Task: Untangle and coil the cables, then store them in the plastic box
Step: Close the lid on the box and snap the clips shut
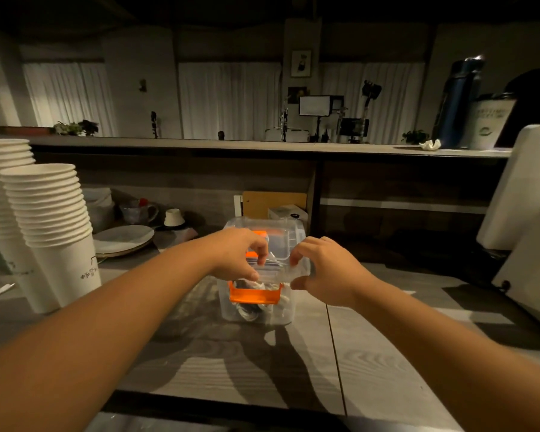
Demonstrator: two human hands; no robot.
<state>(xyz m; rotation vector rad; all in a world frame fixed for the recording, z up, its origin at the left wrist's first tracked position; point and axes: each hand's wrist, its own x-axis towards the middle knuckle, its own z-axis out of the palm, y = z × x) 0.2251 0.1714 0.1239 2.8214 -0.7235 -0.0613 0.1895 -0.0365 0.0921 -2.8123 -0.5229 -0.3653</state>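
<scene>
As left hand (238, 254) and right hand (326, 271) pinch lid (279, 244), box (286, 311) beneath

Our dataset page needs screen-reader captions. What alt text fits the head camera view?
A person's left hand and right hand grip the clear plastic lid on a clear plastic box with an orange plastic latch; pale cables show through its wall. It stands on a grey wooden counter, stacked white paper cups to the left.

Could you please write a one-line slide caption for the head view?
Left hand and right hand pinch the clear lid atop the plastic box holding cables.
</scene>
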